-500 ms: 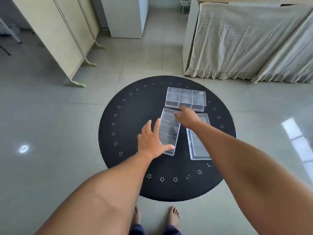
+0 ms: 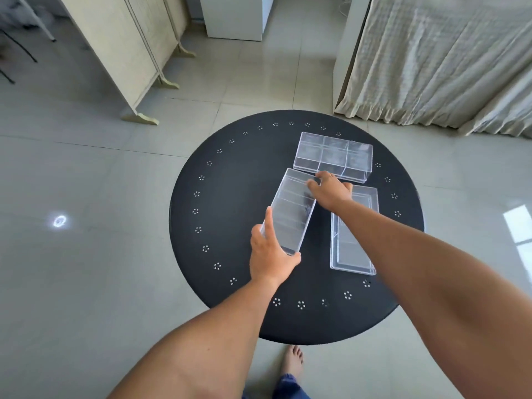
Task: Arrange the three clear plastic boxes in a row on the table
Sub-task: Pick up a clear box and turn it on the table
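Three clear plastic boxes lay on the round black desk [image 2: 218,214], all gathered on its right half. The middle box [image 2: 290,210] sat tilted, its far end leaning right, and both hands were clamped on it: the left hand [image 2: 269,254] gripped the near left corner with the thumb hooked under the near edge, while the right hand [image 2: 331,191] pressed on the far right corner. That far corner nearly touched the far box [image 2: 334,155], which lay crosswise near the desk's far rim. The right box [image 2: 349,240] lay lengthwise just beside the held one, partly hidden under the right forearm, its near end close to the dotted border. The left half of the desk was bare dark surface out to the rim. A bare foot [image 2: 293,361] stood on the tiled floor [image 2: 86,182] below the near edge.
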Demonstrator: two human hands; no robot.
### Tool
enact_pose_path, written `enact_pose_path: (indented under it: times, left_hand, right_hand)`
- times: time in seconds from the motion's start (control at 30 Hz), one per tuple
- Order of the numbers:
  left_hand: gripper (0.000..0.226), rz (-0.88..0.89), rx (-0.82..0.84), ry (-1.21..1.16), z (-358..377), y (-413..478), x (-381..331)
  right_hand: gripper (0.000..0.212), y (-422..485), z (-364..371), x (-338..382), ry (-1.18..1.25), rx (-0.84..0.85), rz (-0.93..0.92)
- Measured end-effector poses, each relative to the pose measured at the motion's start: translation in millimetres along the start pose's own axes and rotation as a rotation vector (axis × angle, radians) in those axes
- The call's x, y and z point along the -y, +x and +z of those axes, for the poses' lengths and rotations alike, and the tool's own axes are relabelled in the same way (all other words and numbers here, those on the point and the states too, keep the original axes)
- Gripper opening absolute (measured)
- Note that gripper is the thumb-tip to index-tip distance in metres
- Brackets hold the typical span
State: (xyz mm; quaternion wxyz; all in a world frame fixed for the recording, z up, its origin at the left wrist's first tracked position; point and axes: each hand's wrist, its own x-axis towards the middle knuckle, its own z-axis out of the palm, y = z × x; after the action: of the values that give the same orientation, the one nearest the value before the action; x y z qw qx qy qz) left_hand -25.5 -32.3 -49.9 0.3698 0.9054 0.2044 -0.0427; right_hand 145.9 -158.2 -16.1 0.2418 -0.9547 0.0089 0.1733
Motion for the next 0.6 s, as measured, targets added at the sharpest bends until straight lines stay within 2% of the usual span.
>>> enact_pose_path:
  times: [0.17, 0.27, 0.33, 0.37, 0.47, 0.6]
  left_hand:
    - [0.109, 0.011, -0.009, -0.182, -33.9, 22.2, 11.0]
    - [0.077, -0.027, -0.090, -0.426, -59.4, 45.2, 12.3]
    - [0.050, -0.117, -0.118, -0.613, -77.6, 62.5, 9.1]
    - [0.043, -0.181, -0.093, -0.675, -87.0, 70.9, 6.7]
    - [0.046, -0.360, 0.073, -0.703, -111.7, 92.7, 3.4]
    - [0.065, -0.602, 0.295, -0.661, -129.1, 116.3, 4.5]
  right_hand:
    - [0.050, 5.8, -13.3, 17.0, 0.199, -0.052, -0.022]
    - [0.039, 7.0, -23.3, 27.2, 0.318, -0.040, -0.024]
    - [0.036, 6.1, -26.8, 32.6, 0.436, -0.038, -0.027]
    - [0.036, 6.1, -27.5, 33.6, 0.497, -0.025, -0.028]
    - [0.039, 6.3, -26.3, 31.8, 0.630, 0.066, -0.021]
    - [0.055, 6.4, -25.8, 22.2, 0.567, 0.260, -0.019]
